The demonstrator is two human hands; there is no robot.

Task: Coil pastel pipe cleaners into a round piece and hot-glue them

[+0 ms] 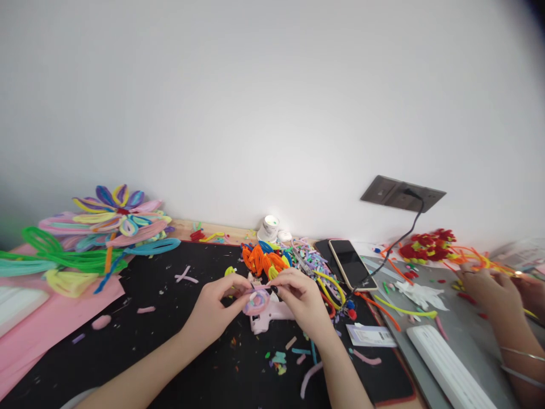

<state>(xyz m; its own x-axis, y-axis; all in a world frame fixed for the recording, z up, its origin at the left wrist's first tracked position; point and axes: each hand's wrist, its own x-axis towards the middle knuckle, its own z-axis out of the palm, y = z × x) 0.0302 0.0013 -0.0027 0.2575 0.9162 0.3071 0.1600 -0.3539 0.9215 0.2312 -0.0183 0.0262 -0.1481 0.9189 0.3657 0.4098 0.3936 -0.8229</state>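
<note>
Wooden table [238, 232]; black mat [170, 341], pink paper [38, 335], phone [352, 264] on top

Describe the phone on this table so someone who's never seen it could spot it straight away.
Start at the grey wall socket and follow its black cable down to the table. The smartphone lies flat there, right of the pipe-cleaner scraps: the only glossy dark rectangle with a pale rim.

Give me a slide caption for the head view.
Both hands, left and right, pinch a pink coil over a black mat.
</note>
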